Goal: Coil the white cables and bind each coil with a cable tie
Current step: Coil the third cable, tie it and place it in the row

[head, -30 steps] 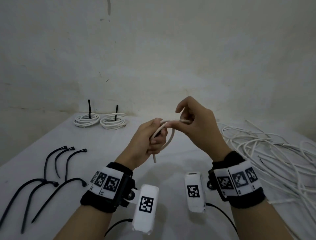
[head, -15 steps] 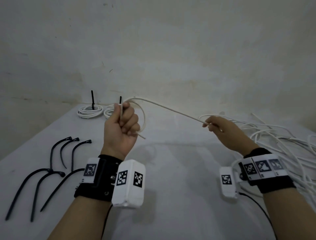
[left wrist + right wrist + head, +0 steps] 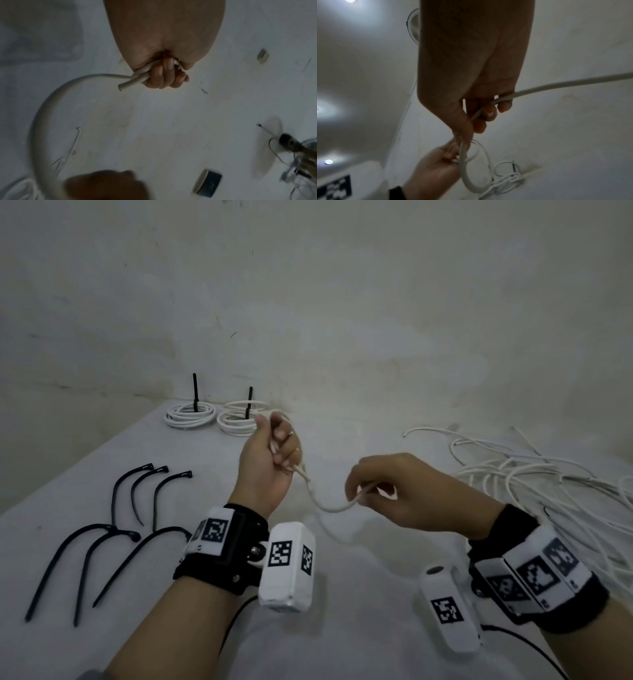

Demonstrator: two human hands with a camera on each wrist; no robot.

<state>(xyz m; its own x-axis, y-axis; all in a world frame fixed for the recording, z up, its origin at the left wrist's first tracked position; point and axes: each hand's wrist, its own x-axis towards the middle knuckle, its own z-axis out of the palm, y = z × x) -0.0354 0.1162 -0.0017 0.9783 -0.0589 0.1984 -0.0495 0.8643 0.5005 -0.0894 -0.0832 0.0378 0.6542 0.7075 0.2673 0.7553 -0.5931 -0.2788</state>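
Observation:
My left hand (image 3: 274, 453) is raised above the table and grips a white cable (image 3: 325, 505) in its fist, with a small loop over its knuckles. In the left wrist view the curled fingers (image 3: 163, 75) clamp two crossing strands, and the cut end (image 3: 121, 86) sticks out. The cable sags in a short arc to my right hand (image 3: 370, 491), whose thumb and fingers pinch it. In the right wrist view the cable (image 3: 539, 88) runs between the fingers (image 3: 489, 111) and off to the right.
Two bound white coils (image 3: 190, 414) (image 3: 239, 419), each with a black tie standing up, lie at the table's far left. Several loose black cable ties (image 3: 113, 546) lie at the left. A tangle of loose white cables (image 3: 534, 474) covers the right side.
My right hand slid back along the cable from the far right toward my left hand, so the taut span is now a short slack arc. The left hand stayed raised.

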